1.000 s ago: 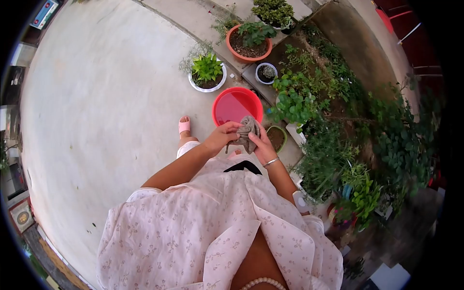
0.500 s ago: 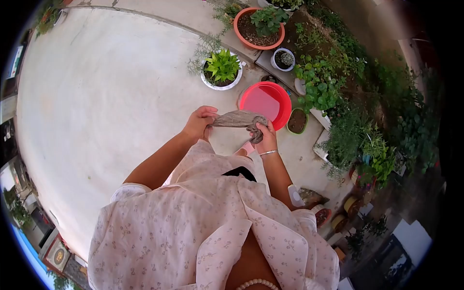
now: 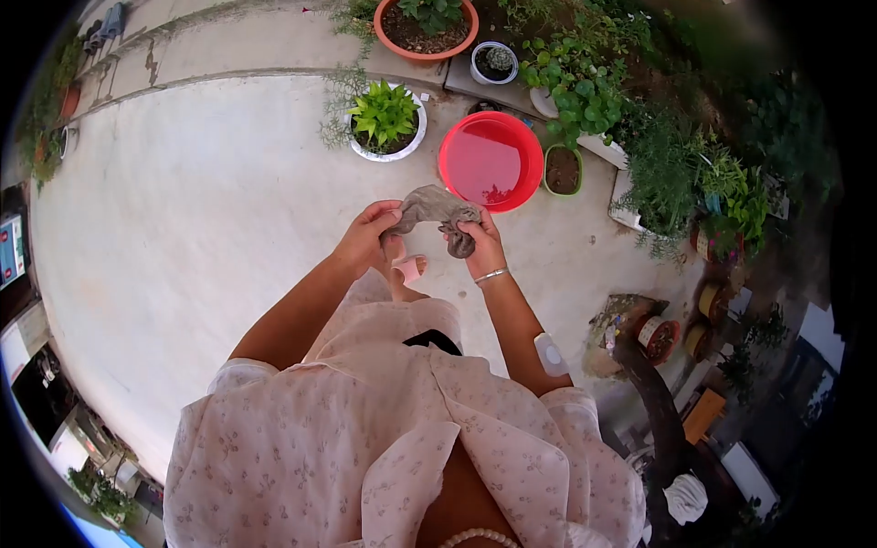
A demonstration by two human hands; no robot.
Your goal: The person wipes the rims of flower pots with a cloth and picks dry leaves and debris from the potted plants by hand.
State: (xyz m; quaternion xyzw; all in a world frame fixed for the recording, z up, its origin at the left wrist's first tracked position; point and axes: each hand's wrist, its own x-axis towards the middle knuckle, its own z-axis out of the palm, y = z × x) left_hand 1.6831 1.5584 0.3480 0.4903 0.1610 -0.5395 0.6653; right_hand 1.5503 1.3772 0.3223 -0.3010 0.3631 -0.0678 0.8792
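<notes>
A grey-brown cloth [image 3: 422,206] is stretched between my two hands in an upward arch. My left hand [image 3: 367,235] is closed on its flat end. Around the bunched, twisted end, my right hand [image 3: 484,245] is closed, with a bracelet on the wrist. Just beyond my right hand stands a red basin [image 3: 491,161] on the concrete, holding reddish-looking water. The cloth is close to the basin's near rim in view, outside the water.
A white pot [image 3: 387,123] with a bright green plant stands left of the basin, a green-rimmed pot [image 3: 563,171] right of it. Behind are an orange pot [image 3: 426,27] and a small white pot [image 3: 494,63]. More plants and pots line the right side.
The cloth, bunched between both hands one second ago, has been pulled out lengthwise and now sags into an arch. The view has turned and the feet have shifted.
</notes>
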